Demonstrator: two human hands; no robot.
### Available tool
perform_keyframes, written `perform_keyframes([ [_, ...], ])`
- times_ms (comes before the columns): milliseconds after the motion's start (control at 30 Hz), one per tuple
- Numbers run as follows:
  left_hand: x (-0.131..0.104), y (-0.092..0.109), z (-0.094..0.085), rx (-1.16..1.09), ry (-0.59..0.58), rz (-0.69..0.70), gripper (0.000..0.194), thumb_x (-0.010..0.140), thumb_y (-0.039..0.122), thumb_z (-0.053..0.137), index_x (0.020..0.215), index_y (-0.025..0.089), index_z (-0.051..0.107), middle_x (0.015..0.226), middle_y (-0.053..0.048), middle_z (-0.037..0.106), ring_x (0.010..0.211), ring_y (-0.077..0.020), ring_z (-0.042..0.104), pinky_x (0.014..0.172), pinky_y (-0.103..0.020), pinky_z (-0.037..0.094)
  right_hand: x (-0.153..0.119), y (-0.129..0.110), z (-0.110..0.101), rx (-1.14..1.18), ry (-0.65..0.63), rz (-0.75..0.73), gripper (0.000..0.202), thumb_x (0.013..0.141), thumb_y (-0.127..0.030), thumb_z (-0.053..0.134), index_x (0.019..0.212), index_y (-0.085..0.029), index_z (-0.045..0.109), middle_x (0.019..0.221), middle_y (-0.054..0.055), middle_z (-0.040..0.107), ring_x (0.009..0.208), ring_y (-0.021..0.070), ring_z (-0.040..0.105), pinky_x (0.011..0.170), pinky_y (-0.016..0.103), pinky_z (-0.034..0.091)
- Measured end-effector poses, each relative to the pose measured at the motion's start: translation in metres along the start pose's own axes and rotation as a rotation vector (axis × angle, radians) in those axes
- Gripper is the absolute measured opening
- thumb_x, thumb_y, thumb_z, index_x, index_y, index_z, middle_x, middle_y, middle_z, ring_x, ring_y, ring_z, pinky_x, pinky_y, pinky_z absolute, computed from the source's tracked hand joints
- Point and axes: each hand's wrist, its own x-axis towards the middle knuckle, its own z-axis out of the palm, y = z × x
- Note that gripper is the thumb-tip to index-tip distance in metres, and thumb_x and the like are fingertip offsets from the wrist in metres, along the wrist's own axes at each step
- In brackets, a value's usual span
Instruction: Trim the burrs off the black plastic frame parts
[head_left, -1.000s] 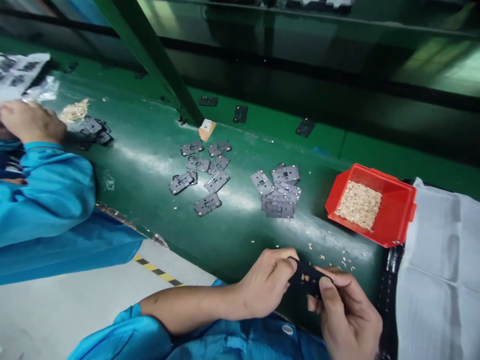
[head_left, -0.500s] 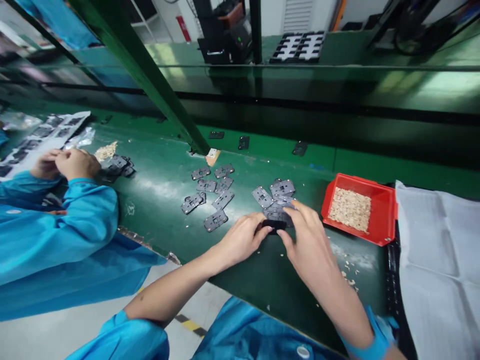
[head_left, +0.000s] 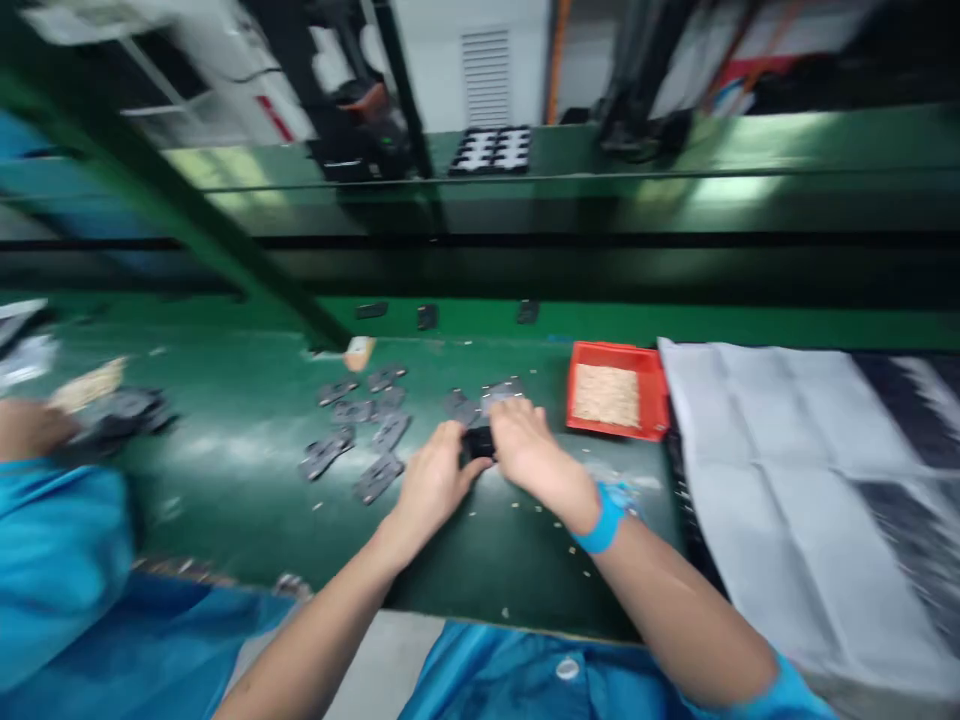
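Observation:
Between my hands is a small black plastic part (head_left: pixel 478 443), held low over the green bench. My left hand (head_left: pixel 436 470) pinches its left end between thumb and fingers. At its right end, my right hand (head_left: pixel 525 442) is closed with the fingers curled down, hiding that end. Just beyond my fingers lie several flat dark grey plastic plates (head_left: pixel 501 392), partly covered by my right hand. More such plates (head_left: pixel 379 478) are scattered to the left of my hands. Motion blur softens the fine details.
A red bin (head_left: pixel 654 405) of small pale pieces stands right of my hands. Beyond it, a white sheet (head_left: pixel 739 490) covers black trays. A green post (head_left: pixel 217 235) slants down at left. A co-worker's hand (head_left: pixel 34 428) is near another pile of parts (head_left: pixel 124 415).
The view has swung right, showing more of the white sheet. My right hand has gone from spread fingers to curled ones against the black part. My left hand still grips it.

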Motion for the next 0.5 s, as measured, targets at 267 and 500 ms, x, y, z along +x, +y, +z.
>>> perform_keyframes([
  [267,0.010,-0.021,0.004,-0.460,0.020,0.029,0.045,0.083,0.060,0.072,0.102,0.021,0.060,0.087,-0.006,0.072,0.078,-0.0276,0.071,0.075,-0.038,0.059,-0.043,-0.003,-0.026,0.281,0.052,-0.003,0.015,0.099,-0.013,0.069,0.114,-0.012,0.070,0.119,0.016,0.077,0.103,0.0275,0.077,0.089,0.039,0.062],
  [500,-0.001,0.055,-0.018,-0.793,-0.118,0.095,0.044,0.088,0.062,0.079,0.089,0.021,0.063,0.080,-0.001,0.069,0.073,-0.0203,0.068,0.069,-0.029,0.058,-0.118,0.020,-0.025,0.712,0.273,0.156,0.018,0.113,-0.039,0.051,0.111,-0.021,0.053,0.088,0.005,0.078,0.088,0.0234,0.081,0.074,0.030,0.062],
])
